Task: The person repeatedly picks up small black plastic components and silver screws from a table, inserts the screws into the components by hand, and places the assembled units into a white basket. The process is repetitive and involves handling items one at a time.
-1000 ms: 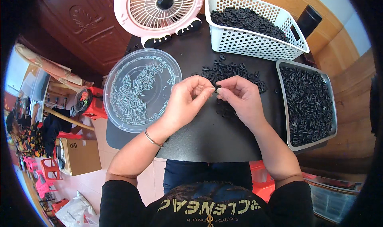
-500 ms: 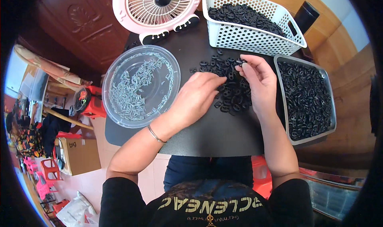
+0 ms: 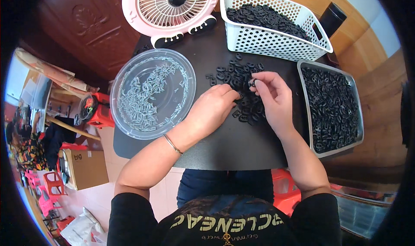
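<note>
A loose pile of small black oval plastic pieces with holes (image 3: 245, 107) lies on the dark table between my hands. My right hand (image 3: 275, 100) pinches one black plastic piece (image 3: 252, 82) between thumb and fingertips, just above the pile's right side. At the left of the pile my left hand (image 3: 214, 107) is closed, fingers bent and pressed together; whatever its fingertips hold, if anything, is hidden. Left of that hand stands a clear round tub (image 3: 169, 103) with many small silvery pins (image 3: 140, 105) inside. A bracelet circles my left wrist.
On the right a grey tray (image 3: 308, 112) is filled with black pieces. Behind it stands a white perforated basket (image 3: 272, 45) with more of them. A pink fan (image 3: 147, 23) is at the back left. The table's front edge (image 3: 233, 166) is near my body.
My right hand has moved left and down over the pile, toward my left hand, with a black piece in its fingertips. My left hand has shifted slightly left.
</note>
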Motion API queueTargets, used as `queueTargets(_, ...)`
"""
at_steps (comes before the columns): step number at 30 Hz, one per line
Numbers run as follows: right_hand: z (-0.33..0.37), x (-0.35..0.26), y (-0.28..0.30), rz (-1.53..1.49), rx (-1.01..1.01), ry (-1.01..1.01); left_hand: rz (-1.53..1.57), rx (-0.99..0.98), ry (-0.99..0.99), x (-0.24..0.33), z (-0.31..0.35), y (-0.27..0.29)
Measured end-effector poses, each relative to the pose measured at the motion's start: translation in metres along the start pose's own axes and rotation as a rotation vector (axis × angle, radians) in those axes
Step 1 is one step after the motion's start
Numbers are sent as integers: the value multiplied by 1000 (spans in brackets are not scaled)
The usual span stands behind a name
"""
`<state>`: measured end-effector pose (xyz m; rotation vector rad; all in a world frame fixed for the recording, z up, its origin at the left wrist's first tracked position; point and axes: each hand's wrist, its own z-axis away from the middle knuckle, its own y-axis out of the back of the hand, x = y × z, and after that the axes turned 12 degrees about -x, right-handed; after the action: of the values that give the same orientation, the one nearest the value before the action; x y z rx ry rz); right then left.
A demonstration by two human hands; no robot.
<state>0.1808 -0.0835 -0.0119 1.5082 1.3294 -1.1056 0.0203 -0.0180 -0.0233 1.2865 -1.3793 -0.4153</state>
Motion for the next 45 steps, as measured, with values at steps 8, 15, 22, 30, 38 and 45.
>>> queueTargets(8, 12, 1, 0, -15, -40, 14, 1108, -17, 360, 6, -2, 17)
queueTargets(15, 14, 1, -5, 0, -95, 5, 1368, 28, 279, -4, 2, 12)
queueTargets(22, 14, 0, -11, -78, -152, 23, 1391, 109, 263, 2, 0, 13)
queueTargets(30, 15, -3, -12, -76, -181, -20, 1452, 46, 324, -4, 3, 16)
queueTargets(38, 14, 3, -10, -64, -119, 8, 1431, 106, 243, -2, 2, 11)
queueTargets(45, 14, 4, -10, -85, -109, -27, 1387, 104, 227, -1, 2, 11)
